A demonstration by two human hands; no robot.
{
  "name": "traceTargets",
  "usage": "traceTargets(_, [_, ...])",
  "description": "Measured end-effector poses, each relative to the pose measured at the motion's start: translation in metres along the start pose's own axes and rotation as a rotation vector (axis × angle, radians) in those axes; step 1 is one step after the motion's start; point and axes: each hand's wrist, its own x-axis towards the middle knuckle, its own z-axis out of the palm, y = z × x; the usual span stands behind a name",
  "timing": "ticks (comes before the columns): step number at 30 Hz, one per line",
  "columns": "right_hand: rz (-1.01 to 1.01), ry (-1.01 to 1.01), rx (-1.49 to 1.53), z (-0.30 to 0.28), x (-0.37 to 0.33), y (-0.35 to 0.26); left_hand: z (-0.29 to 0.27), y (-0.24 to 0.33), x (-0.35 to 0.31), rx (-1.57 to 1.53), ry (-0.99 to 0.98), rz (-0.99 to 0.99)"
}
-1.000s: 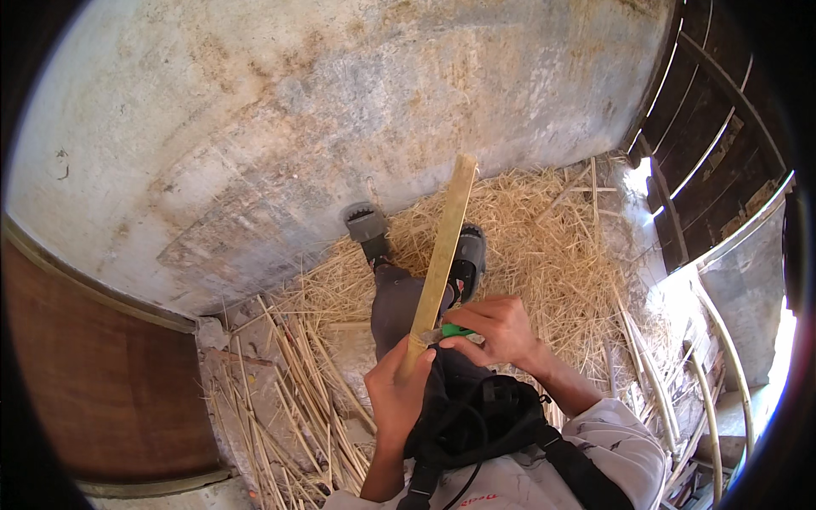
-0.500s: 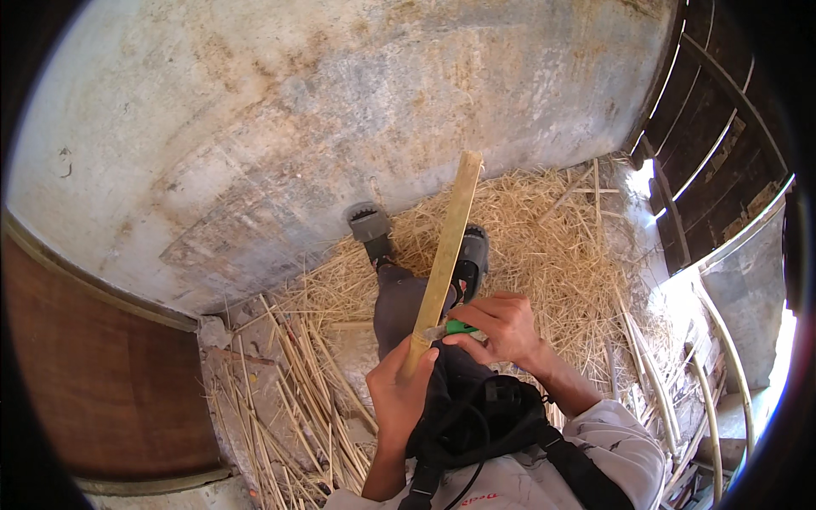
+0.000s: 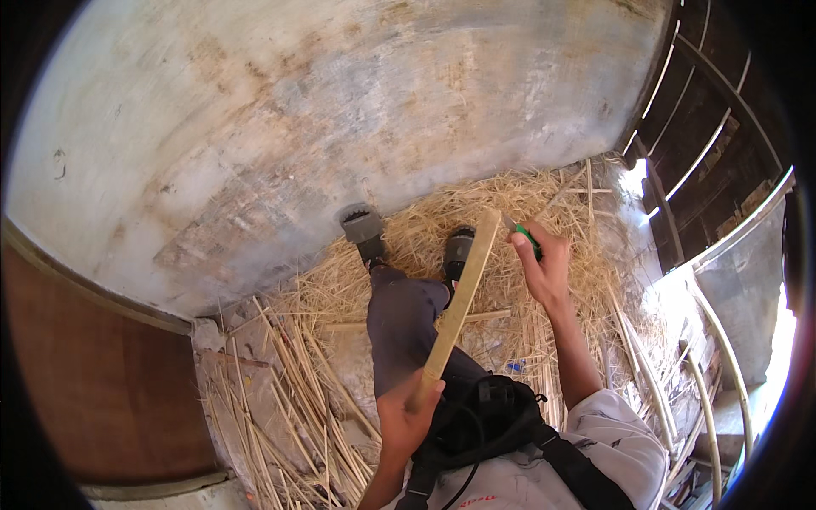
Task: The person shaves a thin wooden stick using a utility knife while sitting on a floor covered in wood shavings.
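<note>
My left hand (image 3: 408,418) is closed round the lower end of a long, flat bamboo strip (image 3: 460,304), yellowish-tan, which slants up and away to the right over my legs. Out by the strip's far end, my right hand (image 3: 544,262) grips a knife (image 3: 529,240) with a green handle. Its short blade points toward the strip's tip; whether it touches the bamboo I cannot tell. The fingers of the right hand partly cover the handle.
A stained wall (image 3: 382,110) rises just beyond my feet. Straw-like shavings (image 3: 544,200) cover the floor ahead. Several thin bamboo strips (image 3: 297,399) lie at the left, beside a brown panel (image 3: 102,374). Longer poles (image 3: 722,340) lean at the right near dark slatted boards (image 3: 714,144).
My right hand has moved the knife from near my left hand up to the strip's far end. The strip has tipped lower, its far end nearer me and further right.
</note>
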Motion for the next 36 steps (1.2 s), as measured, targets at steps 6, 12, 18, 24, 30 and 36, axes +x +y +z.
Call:
traceTargets(6, [0.026,-0.086,0.341,0.016,-0.026,-0.015,-0.008,0.007,0.020,-0.005,0.115,0.050])
traceTargets(12, [-0.361,-0.312,0.183,0.029,-0.047,-0.032,-0.011,0.022,0.028,-0.049,0.072,-0.035])
traceTargets(18, [-0.510,-0.338,0.125,0.037,-0.056,-0.050,-0.005,0.019,0.030,-0.170,0.002,-0.012])
traceTargets(24, [-0.555,-0.254,0.011,0.034,-0.054,-0.055,-0.011,0.027,0.028,-0.160,-0.033,-0.121])
traceTargets(30, [-0.575,-0.206,-0.017,0.036,-0.052,-0.056,-0.011,0.025,0.029,-0.182,-0.027,-0.110])
traceTargets(36, [-0.574,-0.181,-0.051,0.036,-0.050,-0.057,-0.012,0.025,0.029,-0.155,-0.012,-0.088])
